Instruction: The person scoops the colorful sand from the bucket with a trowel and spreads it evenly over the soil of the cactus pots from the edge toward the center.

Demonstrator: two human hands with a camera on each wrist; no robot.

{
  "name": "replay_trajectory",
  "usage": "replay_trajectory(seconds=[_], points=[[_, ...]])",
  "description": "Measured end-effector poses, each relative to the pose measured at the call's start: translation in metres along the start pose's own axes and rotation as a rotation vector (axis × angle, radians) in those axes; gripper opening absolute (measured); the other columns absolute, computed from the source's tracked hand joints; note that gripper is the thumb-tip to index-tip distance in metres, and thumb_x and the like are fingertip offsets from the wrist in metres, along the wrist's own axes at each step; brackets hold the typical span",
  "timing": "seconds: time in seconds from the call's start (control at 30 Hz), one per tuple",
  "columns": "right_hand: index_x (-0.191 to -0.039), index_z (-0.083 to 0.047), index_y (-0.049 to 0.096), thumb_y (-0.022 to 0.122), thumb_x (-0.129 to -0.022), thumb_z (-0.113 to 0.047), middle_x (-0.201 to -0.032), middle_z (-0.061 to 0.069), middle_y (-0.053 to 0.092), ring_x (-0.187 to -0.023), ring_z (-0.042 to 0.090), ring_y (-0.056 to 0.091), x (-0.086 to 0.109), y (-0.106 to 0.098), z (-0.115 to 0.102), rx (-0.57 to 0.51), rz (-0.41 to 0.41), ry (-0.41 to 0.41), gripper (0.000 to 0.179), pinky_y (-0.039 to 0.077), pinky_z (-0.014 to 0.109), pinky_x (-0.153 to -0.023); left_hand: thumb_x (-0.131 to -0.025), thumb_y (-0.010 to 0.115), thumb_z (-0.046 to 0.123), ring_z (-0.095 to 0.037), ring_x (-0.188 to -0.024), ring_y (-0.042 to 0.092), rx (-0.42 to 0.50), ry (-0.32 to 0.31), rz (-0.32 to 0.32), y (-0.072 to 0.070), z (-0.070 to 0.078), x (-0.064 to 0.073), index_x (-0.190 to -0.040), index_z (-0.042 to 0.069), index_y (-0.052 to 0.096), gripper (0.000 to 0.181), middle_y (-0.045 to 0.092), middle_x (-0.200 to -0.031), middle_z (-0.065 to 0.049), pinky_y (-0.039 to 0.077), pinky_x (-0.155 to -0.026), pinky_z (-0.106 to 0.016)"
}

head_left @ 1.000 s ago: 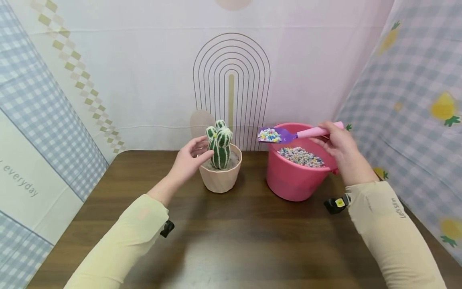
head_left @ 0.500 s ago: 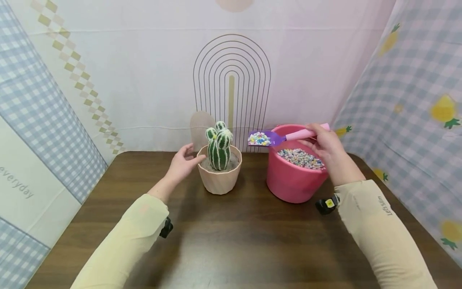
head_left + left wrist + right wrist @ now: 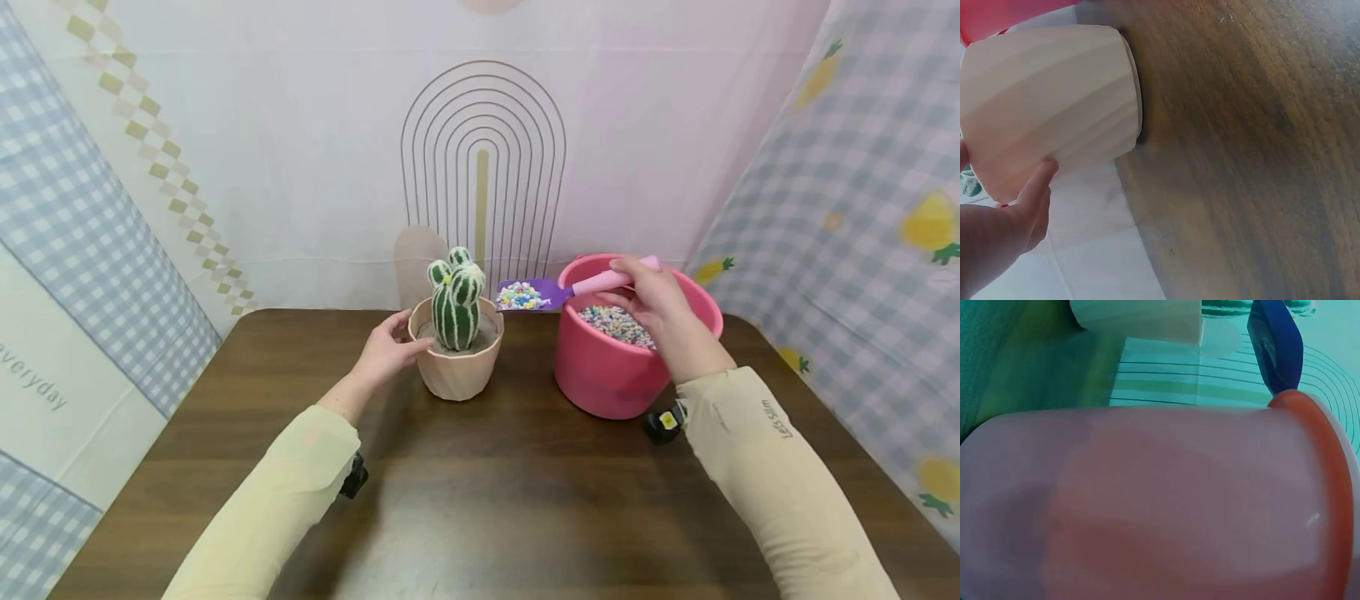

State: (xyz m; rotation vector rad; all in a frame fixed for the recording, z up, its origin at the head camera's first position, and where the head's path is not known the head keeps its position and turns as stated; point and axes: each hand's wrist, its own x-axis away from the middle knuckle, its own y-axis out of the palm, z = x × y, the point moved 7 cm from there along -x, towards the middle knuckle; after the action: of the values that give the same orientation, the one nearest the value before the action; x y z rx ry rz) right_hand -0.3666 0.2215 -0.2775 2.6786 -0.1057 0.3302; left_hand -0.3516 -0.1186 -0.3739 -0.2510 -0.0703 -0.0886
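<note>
A green-and-white cactus (image 3: 456, 312) stands in a beige flowerpot (image 3: 457, 375). My left hand (image 3: 386, 354) holds the pot's left side near the rim; the left wrist view shows a finger (image 3: 1040, 178) against the outer wall. My right hand (image 3: 660, 308) grips the pink handle of a purple toy shovel (image 3: 551, 292). Small multicoloured beads (image 3: 521, 295) lie on its blade, which hovers just right of the cactus, near the pot's right rim. Below that hand, a pink bucket (image 3: 611, 383) contains more beads (image 3: 617, 325). In the right wrist view, the bucket hides the right hand.
Pot and bucket stand apart towards the back of a dark wooden table (image 3: 525, 500). A patterned cloth (image 3: 315, 167) hangs right behind them. Another cloth with pineapples (image 3: 840, 250) drapes along the right side.
The shovel with beads has moved left from over the bucket towards the flowerpot. My left hand has moved down from beside the cactus and taken hold of the pot's left side.
</note>
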Motion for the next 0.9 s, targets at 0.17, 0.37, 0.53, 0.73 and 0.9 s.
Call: replay_trajectory(seconds=[0.17, 0.37, 0.53, 0.73, 0.9], points=[[-0.091, -0.007, 0.055, 0.061, -0.087, -0.005, -0.076, 0.002, 0.064, -0.064, 0.013, 0.068, -0.002, 0.010, 0.002, 0.084, 0.000, -0.021, 0.008, 0.059, 0.030, -0.060, -0.088, 0.062, 0.013, -0.033, -0.131, 0.040, 0.033, -0.005, -0.001, 0.001, 0.003, -0.001, -0.147, 0.004, 0.025, 0.070, 0.035, -0.147, -0.018, 0.043, -0.103, -0.046], [-0.085, -0.007, 0.066, 0.056, -0.091, -0.010, -0.072, 0.000, 0.071, -0.067, 0.014, 0.070, -0.005, 0.024, 0.003, 0.284, -0.037, -0.059, 0.012, 0.058, 0.028, -0.065, -0.088, 0.062, 0.011, -0.033, -0.133, 0.038, 0.064, -0.015, 0.006, 0.002, 0.002, 0.000, -0.147, 0.004, 0.023, 0.071, 0.033, -0.149, -0.018, 0.042, -0.103, -0.046], [-0.085, -0.005, 0.073, 0.046, -0.095, -0.010, -0.073, 0.011, 0.073, -0.076, 0.021, 0.072, -0.006, 0.040, 0.005, 0.412, -0.177, -0.094, 0.029, 0.057, 0.033, -0.076, -0.088, 0.062, 0.009, -0.033, -0.132, 0.039, 0.067, -0.006, 0.023, 0.002, 0.002, -0.001, -0.147, 0.003, 0.024, 0.071, 0.034, -0.147, -0.020, 0.043, -0.103, -0.047], [-0.081, -0.005, 0.073, 0.046, -0.095, -0.009, -0.072, 0.011, 0.073, -0.074, 0.022, 0.072, -0.009, 0.042, 0.006, 0.451, -0.158, -0.098, 0.030, 0.058, 0.032, -0.072, -0.088, 0.061, 0.008, -0.034, -0.133, 0.038, 0.090, -0.015, 0.032, 0.003, 0.001, 0.000, -0.147, 0.003, 0.023, 0.071, 0.033, -0.149, -0.019, 0.043, -0.103, -0.046], [-0.078, -0.004, 0.070, 0.048, -0.092, -0.008, -0.066, 0.008, 0.072, -0.066, 0.020, 0.071, -0.010, 0.042, 0.003, 0.451, -0.103, -0.110, 0.026, 0.058, 0.030, -0.064, -0.088, 0.061, 0.008, -0.033, -0.135, 0.036, 0.103, -0.025, 0.026, 0.002, 0.001, 0.001, -0.148, 0.004, 0.022, 0.072, 0.030, -0.150, -0.018, 0.042, -0.104, -0.045]])
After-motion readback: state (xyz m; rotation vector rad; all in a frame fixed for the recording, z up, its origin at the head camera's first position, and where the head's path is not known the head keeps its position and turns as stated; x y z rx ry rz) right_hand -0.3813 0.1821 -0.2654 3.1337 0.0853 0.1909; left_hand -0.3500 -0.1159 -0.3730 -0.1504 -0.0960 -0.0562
